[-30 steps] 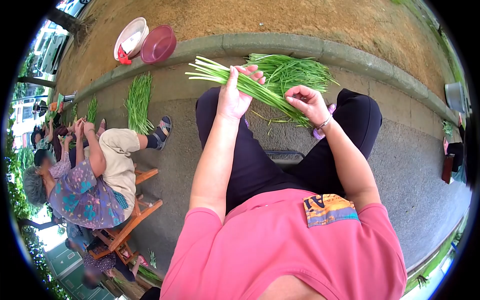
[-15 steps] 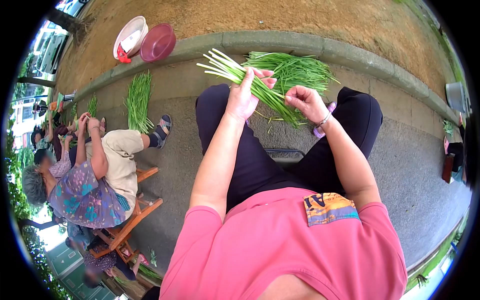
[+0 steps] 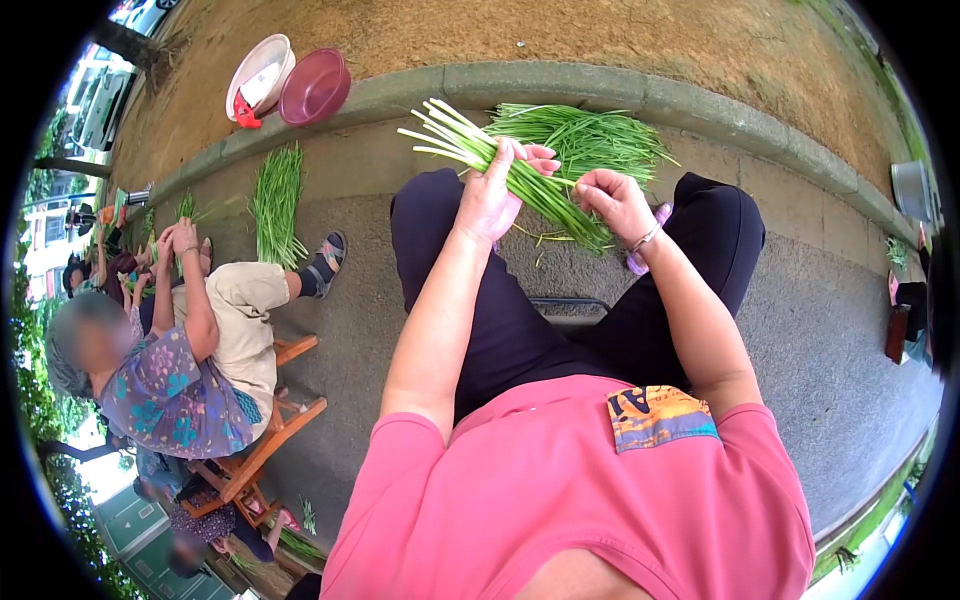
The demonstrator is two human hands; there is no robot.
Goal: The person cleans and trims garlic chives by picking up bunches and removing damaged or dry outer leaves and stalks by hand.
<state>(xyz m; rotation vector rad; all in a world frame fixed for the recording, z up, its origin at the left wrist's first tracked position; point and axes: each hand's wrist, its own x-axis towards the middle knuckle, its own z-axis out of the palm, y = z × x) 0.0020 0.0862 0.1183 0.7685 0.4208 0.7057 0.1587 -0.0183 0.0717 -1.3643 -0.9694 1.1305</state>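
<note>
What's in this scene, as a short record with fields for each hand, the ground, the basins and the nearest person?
Left hand: holds a bundle of green stalks, pale ends toward upper left
Right hand: fingertips at the bundle's side
Ground: loose green pile beside the curb
Basins: pale pink basin, dark red basin, upper left
Nearest person: seated on wooden chair, left

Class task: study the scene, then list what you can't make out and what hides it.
All in the head view:
- Pile of green stalks: part hidden behind the held bundle and left hand.
- Right hand: whether its fingertips grip a stalk is too small to tell.
- Purple shoe: partly covered by the right wrist.
- Person at far right: cut off by the dark picture edge.
</note>
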